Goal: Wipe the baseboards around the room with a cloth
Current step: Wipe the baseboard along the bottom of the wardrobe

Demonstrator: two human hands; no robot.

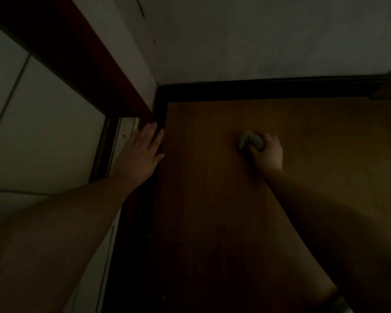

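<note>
Gripping cloth (251,142) over dim wooden floor (212,199).

1. I see two arms come in from the bottom of the view, one on each side.
2. Both arms are bare. I see no sleeve on either one, all the way down to the edge of the view.
3. The left hand (142,152) has no glove on it. I see no ring and no watch there.
4. The right hand (269,152) has no glove on it too. Its wrist is bare.
5. The room is very dark, so I cannot make out small things like nails or marks.
6. I see no more of the body than arms and hands.
</note>
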